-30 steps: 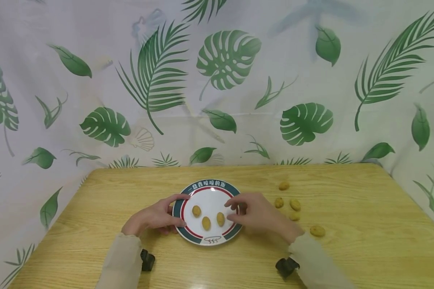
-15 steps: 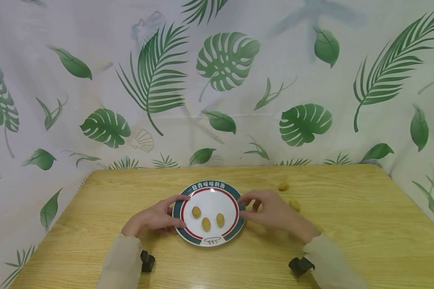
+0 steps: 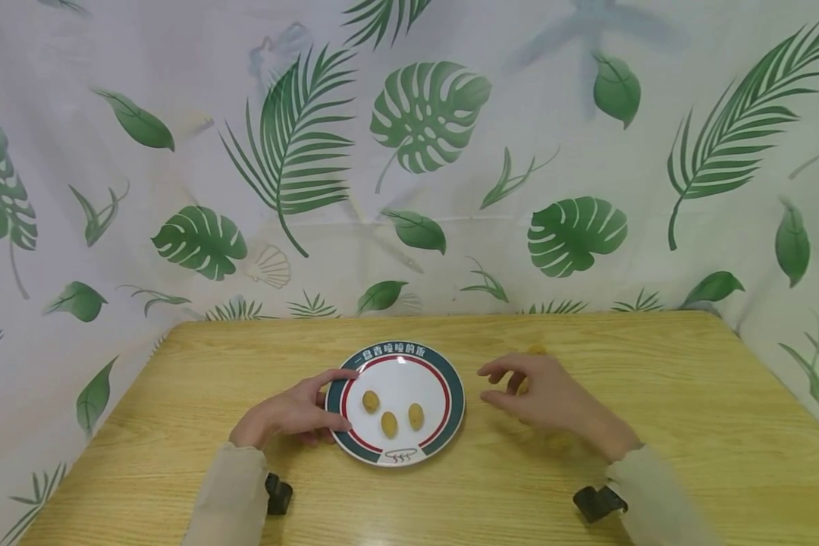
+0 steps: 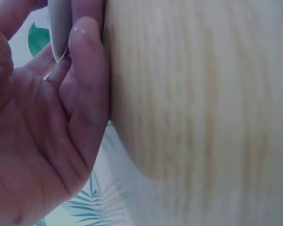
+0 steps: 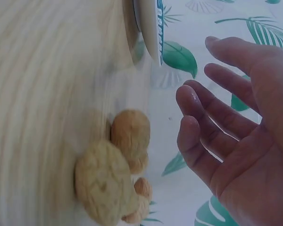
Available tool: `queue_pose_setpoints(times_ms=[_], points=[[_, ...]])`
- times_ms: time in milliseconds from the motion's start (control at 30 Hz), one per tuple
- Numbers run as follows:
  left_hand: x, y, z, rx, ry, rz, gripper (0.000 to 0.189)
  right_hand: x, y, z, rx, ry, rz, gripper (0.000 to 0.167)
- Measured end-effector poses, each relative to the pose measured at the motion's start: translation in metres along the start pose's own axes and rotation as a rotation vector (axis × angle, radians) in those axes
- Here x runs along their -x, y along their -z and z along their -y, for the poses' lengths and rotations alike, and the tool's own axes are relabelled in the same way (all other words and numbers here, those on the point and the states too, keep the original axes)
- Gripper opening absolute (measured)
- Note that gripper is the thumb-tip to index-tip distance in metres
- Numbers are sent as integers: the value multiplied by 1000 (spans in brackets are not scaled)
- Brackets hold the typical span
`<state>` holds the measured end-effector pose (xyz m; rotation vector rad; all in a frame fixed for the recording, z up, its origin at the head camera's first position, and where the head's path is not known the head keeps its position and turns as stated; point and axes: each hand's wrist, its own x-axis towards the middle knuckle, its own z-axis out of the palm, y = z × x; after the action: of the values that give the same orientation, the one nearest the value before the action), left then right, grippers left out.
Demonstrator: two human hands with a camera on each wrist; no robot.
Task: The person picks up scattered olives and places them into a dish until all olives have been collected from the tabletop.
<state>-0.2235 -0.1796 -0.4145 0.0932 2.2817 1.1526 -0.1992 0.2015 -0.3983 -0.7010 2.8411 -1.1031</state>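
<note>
A white plate [image 3: 456, 402] with a dark green band and red ring lies on the table. My left hand [image 3: 293, 411] grips its left rim, thumb over the top and other fingers beneath. Three small yellow-brown oval lumps [image 3: 389, 425], like small potatoes, sit on the plate. To the right of the plate my right hand [image 3: 553, 394] hovers, fingers loosely bent and holding nothing. It mostly covers the loose lumps there in the head view. The right wrist view shows several of these wrinkled lumps [image 5: 104, 183] on the table beside the hand, apart from its fingers.
The wooden table [image 3: 409, 500] ends at a leaf-printed white cloth [image 3: 478, 250] behind it and at the left. Black wrist straps with cameras [image 3: 280, 493] sit at both sleeves.
My right hand has moved right from over the plate to beside the loose lumps, fingers free. My left hand stays at the rim, and the three lumps on the plate lie as before.
</note>
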Motion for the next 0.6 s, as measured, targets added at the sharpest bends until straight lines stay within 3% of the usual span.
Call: queue_pose_setpoints(times_ms=[433, 600], points=[[-1, 1, 1, 2, -1, 3, 76, 15, 16, -12, 2, -57, -30, 31], [0, 1, 1, 1, -10, 10, 75, 21, 20, -20, 38, -26, -43, 27]])
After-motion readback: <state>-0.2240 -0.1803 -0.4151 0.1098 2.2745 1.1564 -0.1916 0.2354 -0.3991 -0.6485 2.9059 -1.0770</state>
